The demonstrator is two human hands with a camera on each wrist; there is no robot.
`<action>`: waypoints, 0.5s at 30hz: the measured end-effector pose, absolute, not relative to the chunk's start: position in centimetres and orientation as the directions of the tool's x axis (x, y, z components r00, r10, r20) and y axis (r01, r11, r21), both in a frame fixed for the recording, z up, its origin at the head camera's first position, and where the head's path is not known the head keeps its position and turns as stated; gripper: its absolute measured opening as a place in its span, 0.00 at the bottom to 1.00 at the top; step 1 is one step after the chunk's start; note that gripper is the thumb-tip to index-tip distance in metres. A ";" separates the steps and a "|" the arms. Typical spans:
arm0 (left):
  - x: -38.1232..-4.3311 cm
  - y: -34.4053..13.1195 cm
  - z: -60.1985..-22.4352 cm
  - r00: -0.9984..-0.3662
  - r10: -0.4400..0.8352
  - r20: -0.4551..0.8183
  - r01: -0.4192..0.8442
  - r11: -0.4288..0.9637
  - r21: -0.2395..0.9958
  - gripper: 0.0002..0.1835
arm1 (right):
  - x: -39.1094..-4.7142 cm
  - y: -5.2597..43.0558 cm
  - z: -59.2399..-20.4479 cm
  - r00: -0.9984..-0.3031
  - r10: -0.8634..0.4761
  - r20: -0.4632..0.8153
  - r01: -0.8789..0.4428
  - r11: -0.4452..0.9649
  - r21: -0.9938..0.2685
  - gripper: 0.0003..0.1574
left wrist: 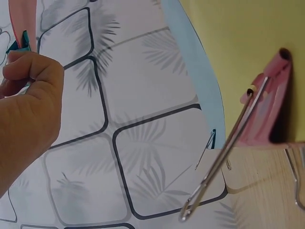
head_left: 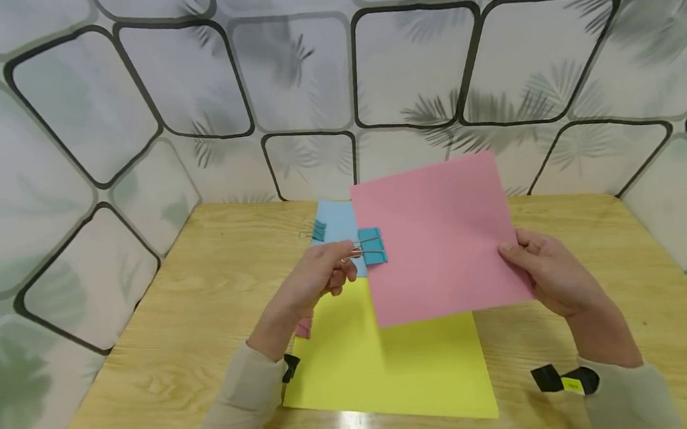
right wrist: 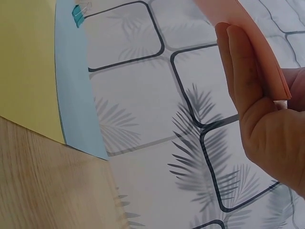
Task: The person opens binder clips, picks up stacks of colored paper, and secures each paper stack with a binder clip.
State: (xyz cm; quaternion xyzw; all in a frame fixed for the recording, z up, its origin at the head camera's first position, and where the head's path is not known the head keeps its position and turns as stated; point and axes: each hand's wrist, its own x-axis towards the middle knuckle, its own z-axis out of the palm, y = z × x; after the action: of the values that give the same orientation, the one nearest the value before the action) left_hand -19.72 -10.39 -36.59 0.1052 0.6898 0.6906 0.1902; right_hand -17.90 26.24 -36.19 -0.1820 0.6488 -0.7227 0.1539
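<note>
A stack of pink paper [head_left: 443, 247] is held up above the table, with a teal binder clip [head_left: 373, 246] on its left edge. My left hand [head_left: 318, 274] pinches that clip's wire handles between thumb and fingers. At the right edge my right hand [head_left: 556, 272] grips the paper, thumb on the near face and fingers behind, as the right wrist view also shows the hand [right wrist: 259, 107]. Beneath lies yellow paper [head_left: 417, 377], with a pink binder clip [left wrist: 267, 112] on its left edge. Blue paper [head_left: 337, 223] lies farther back, clipped by another teal binder clip [head_left: 318, 230].
The wooden table [head_left: 173, 362] carries the yellow and blue paper around its middle. A patterned wall covering [head_left: 302, 69] stands close behind the table and along its sides. Black straps with small devices [head_left: 559, 381] sit on the wrists.
</note>
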 end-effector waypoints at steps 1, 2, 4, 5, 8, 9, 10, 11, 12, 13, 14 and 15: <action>-19.7 -10.4 -36.6 -0.905 0.410 -0.113 -0.111 0.030 0.993 0.21 | -17.9 26.2 -36.2 -0.887 -0.457 0.065 -0.017 -0.110 -0.994 0.18; -19.7 -10.4 -36.5 -0.904 0.413 -0.107 -0.101 0.036 0.994 0.19 | -17.9 26.1 -36.2 -0.888 -0.454 0.067 -0.019 -0.109 -0.994 0.18; -19.6 -10.5 -36.5 -0.904 0.418 -0.088 -0.076 0.047 0.996 0.17 | -18.0 26.1 -36.3 -0.890 -0.451 0.067 -0.020 -0.107 -0.994 0.18; -19.6 -10.5 -36.5 -0.905 0.419 -0.079 -0.067 0.045 0.997 0.17 | -18.0 26.0 -36.3 -0.890 -0.451 0.065 -0.020 -0.103 -0.994 0.18; -19.5 -10.3 -36.4 -0.905 0.423 -0.054 -0.039 0.043 0.998 0.17 | -18.0 26.1 -36.4 -0.893 -0.446 0.067 -0.024 -0.102 -0.994 0.19; -19.5 -10.2 -36.4 -0.905 0.424 -0.047 -0.034 0.038 0.999 0.17 | -17.9 26.2 -36.4 -0.893 -0.444 0.072 -0.027 -0.106 -0.994 0.19; -19.5 -10.1 -36.4 -0.905 0.424 -0.043 -0.032 0.033 0.999 0.17 | -17.9 26.2 -36.4 -0.893 -0.444 0.076 -0.028 -0.115 -0.993 0.19; -19.4 -10.0 -36.4 -0.904 0.425 -0.041 -0.031 0.029 0.999 0.17 | -17.9 26.2 -36.4 -0.893 -0.443 0.083 -0.030 -0.125 -0.992 0.19; -19.4 -10.0 -36.4 -0.904 0.426 -0.038 -0.030 0.025 0.999 0.17 | -17.9 26.2 -36.4 -0.891 -0.445 0.089 -0.032 -0.134 -0.990 0.20; -19.3 -10.0 -36.4 -0.904 0.426 -0.035 -0.029 0.021 0.999 0.17 | -17.9 26.2 -36.4 -0.889 -0.448 0.095 -0.034 -0.141 -0.989 0.20; -19.3 -10.0 -36.4 -0.905 0.424 -0.034 -0.031 0.015 0.999 0.16 | -18.0 26.2 -36.4 -0.887 -0.452 0.098 -0.035 -0.146 -0.989 0.20; -19.2 -10.0 -36.4 -0.906 0.422 -0.034 -0.031 0.013 0.999 0.16 | -18.0 26.1 -36.5 -0.885 -0.454 0.100 -0.035 -0.149 -0.988 0.20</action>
State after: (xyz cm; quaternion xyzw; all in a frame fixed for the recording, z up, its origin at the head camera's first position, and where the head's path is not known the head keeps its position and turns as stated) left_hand -19.20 -10.04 -36.41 0.1409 0.6926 0.6881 0.1646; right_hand -17.97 26.14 -36.45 -0.1920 0.6363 -0.7334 0.1429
